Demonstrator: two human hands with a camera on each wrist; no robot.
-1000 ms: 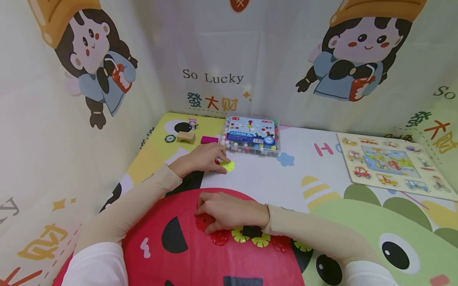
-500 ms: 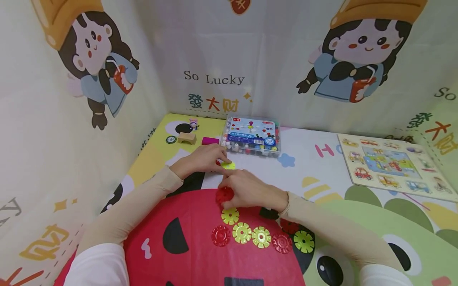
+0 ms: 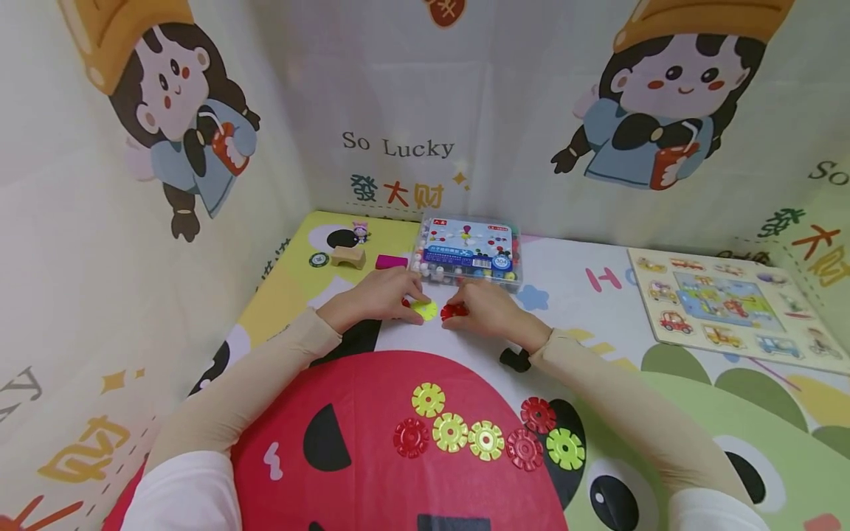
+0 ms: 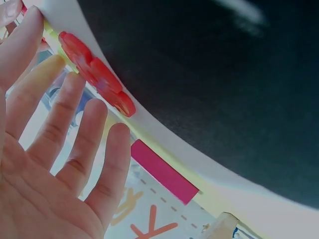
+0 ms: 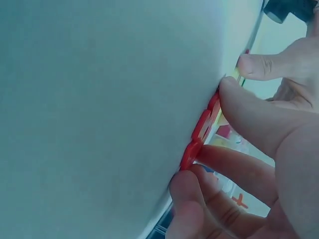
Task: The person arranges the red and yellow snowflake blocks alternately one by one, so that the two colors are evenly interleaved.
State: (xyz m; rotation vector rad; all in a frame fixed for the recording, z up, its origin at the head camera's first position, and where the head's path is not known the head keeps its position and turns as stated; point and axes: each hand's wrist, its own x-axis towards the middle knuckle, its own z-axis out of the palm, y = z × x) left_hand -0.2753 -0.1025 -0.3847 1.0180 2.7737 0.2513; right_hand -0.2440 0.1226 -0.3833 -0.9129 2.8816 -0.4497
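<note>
My left hand [image 3: 381,293] pinches a yellow notched plastic disc [image 3: 426,310] between thumb and forefinger, low over the table. A red notched disc [image 4: 94,72] lies next to it on the palm side; whether the two are joined I cannot tell. Just to the right, my right hand [image 3: 493,313] holds another red disc [image 3: 453,312] by its edges, and in the right wrist view that disc [image 5: 202,127] stands close to the tabletop. A small gap separates the two hands' discs. Nearer the body lie several loose discs, among them a yellow one [image 3: 486,440] and a red one [image 3: 411,438].
Behind the hands stands a clear box [image 3: 471,254] of coloured beads. At back left are a wooden arch block [image 3: 347,257], a magenta block [image 3: 392,262], a little figurine [image 3: 360,232] and a round token [image 3: 319,259]. A picture puzzle board [image 3: 737,310] lies at right.
My right hand has picked up a red disc from the loose ones and carried it forward and right, beside the left hand's disc. The left hand has stayed nearly still.
</note>
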